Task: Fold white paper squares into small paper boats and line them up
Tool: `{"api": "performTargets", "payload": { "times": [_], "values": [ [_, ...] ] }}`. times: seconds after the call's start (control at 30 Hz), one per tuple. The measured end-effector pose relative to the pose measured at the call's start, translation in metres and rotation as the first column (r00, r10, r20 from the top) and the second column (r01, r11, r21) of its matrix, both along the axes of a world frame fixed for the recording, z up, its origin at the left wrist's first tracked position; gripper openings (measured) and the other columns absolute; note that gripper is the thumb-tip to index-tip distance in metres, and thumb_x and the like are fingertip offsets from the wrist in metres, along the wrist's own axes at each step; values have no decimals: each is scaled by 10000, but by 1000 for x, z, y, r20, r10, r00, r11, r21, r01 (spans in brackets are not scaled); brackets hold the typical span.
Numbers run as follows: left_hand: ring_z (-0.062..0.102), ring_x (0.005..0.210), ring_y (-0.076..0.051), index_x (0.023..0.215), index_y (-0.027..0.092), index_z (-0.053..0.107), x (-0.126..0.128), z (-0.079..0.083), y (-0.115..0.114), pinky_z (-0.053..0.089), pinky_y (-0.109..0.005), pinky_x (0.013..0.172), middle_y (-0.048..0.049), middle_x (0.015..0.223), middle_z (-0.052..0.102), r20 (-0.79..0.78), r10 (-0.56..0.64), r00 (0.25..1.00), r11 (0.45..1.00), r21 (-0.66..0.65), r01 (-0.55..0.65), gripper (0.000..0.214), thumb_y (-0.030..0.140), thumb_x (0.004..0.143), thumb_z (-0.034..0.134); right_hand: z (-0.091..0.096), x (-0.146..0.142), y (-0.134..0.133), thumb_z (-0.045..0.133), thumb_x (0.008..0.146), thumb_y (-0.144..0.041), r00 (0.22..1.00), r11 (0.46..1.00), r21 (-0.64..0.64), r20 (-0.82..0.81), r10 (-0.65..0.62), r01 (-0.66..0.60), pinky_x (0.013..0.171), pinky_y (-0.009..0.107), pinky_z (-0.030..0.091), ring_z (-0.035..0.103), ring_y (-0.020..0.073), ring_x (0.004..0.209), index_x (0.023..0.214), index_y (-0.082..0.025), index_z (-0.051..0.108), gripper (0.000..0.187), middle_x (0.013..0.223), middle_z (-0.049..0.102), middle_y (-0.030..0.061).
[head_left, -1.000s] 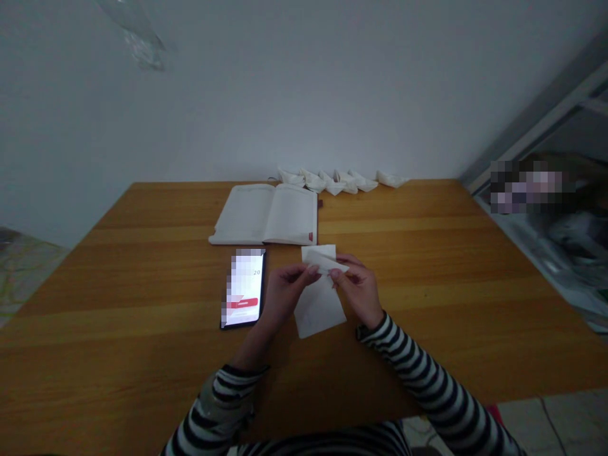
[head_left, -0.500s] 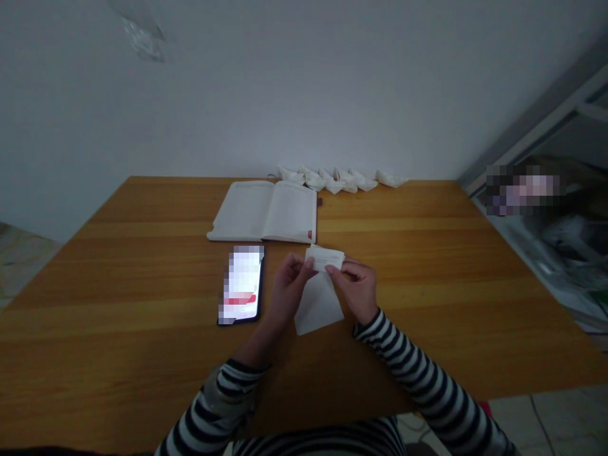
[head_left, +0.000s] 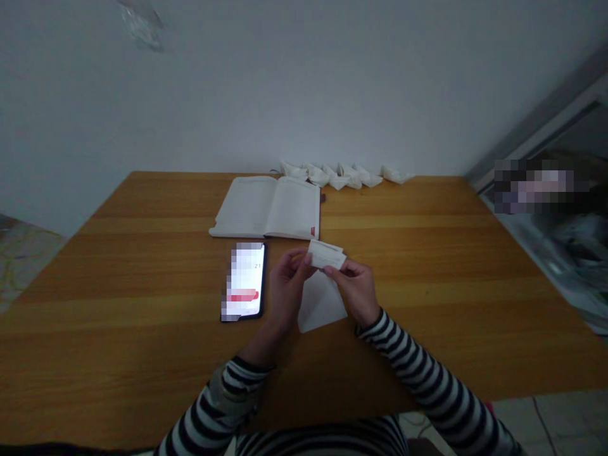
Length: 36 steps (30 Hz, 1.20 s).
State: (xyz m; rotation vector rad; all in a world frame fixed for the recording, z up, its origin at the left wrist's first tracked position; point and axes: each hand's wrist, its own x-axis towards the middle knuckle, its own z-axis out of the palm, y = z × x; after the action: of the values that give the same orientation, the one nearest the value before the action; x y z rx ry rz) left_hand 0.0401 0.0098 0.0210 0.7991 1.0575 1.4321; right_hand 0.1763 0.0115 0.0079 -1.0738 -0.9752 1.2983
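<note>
Between my two hands is a small folded piece of white paper (head_left: pixel 325 255) with faint printed lines. My left hand (head_left: pixel 291 278) pinches its left side, thumb in front. At its lower right, my right hand (head_left: pixel 355 285) grips it between thumb and fingers. Below the folded paper, a flat white sheet (head_left: pixel 320 307) lies on the table, partly covered by my hands. Left of my left hand rests a phone (head_left: pixel 244 282) with its screen lit.
An open notebook (head_left: pixel 268 209) lies beyond the phone on the wooden table (head_left: pixel 451 297). Several folded paper boats (head_left: pixel 349 176) line up along the wall at the back. To the right of the table, cluttered items (head_left: pixel 577 244) are dim and partly blurred.
The folded paper has tilted slightly, and a second layer's edge now shows behind its top right. Both hands keep their hold. The whole view has shifted a little.
</note>
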Motion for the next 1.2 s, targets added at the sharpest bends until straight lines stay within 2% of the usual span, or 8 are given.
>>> {"api": "performTargets", "payload": {
  "times": [0.07, 0.17, 0.27, 0.4, 0.53, 0.63, 0.87, 1.2],
  "values": [
    [739, 790, -177, 923, 163, 651, 0, -2, 0, 579, -329, 808, -56, 864, 776, -9, 20, 1000, 1000, -20, -20, 274, 368, 783, 767, 2, 0, -1, 824, 708, -351, 1000, 1000, -16, -12, 14, -15, 830, 369, 560, 717, 210, 836, 821, -197, 785, 195, 887, 789, 54],
    [731, 741, -167, 848, 147, 661, 0, -3, -1, 575, -314, 780, -53, 807, 770, -26, 60, 998, 997, -50, -61, 268, 365, 759, 788, 2, -1, -2, 789, 753, -384, 1000, 1000, -17, 11, 0, 0, 686, 303, 550, 681, 167, 678, 771, -191, 775, 194, 757, 773, 43],
    [728, 705, -164, 903, 156, 652, 1, -3, -1, 577, -319, 755, -42, 776, 770, 5, 89, 996, 993, -79, -89, 303, 351, 734, 810, -2, -4, -3, 774, 778, -380, 999, 999, 4, 22, -45, 45, 604, 255, 515, 630, 129, 590, 676, -189, 728, 222, 652, 732, 18],
    [741, 770, -182, 1167, 174, 654, 1, -4, -1, 579, -335, 785, -66, 861, 789, 32, 67, 997, 991, -119, -63, 488, 339, 736, 811, -5, -10, -4, 794, 757, -375, 995, 995, -38, -44, -94, 92, 682, 285, 557, 683, 147, 658, 667, -182, 702, 232, 690, 748, 17],
    [738, 811, -188, 1027, 138, 755, 2, -4, -2, 579, -347, 829, -103, 964, 785, 21, 88, 996, 981, -173, -83, 387, 365, 720, 815, -3, -13, -7, 824, 718, -374, 989, 992, -71, -94, -115, 108, 701, 309, 582, 700, 158, 666, 660, -176, 697, 242, 697, 752, 13],
    [735, 808, -180, 970, 150, 780, 3, -3, -2, 581, -355, 846, -96, 964, 785, 34, 124, 992, 973, -198, -115, 343, 369, 708, 823, -1, -13, -8, 822, 723, -363, 990, 992, -78, -94, -108, 101, 699, 308, 590, 703, 157, 666, 656, -174, 701, 233, 698, 754, 15],
    [726, 758, -155, 900, 156, 790, 4, 0, -4, 586, -295, 780, -72, 876, 790, 28, 144, 989, 969, -205, -135, 281, 365, 715, 824, -1, -13, -9, 817, 724, -396, 991, 992, -90, -86, -101, 93, 709, 330, 612, 714, 168, 662, 675, -179, 706, 249, 708, 758, 24],
    [713, 659, -164, 833, 135, 783, 6, 4, -5, 594, -308, 715, -67, 777, 776, -93, 193, 977, 950, -230, -209, 316, 419, 699, 816, -2, -18, -10, 826, 710, -409, 982, 983, -151, -147, -122, 99, 715, 333, 633, 713, 162, 634, 655, -177, 701, 270, 711, 757, 19]
  ]
}}
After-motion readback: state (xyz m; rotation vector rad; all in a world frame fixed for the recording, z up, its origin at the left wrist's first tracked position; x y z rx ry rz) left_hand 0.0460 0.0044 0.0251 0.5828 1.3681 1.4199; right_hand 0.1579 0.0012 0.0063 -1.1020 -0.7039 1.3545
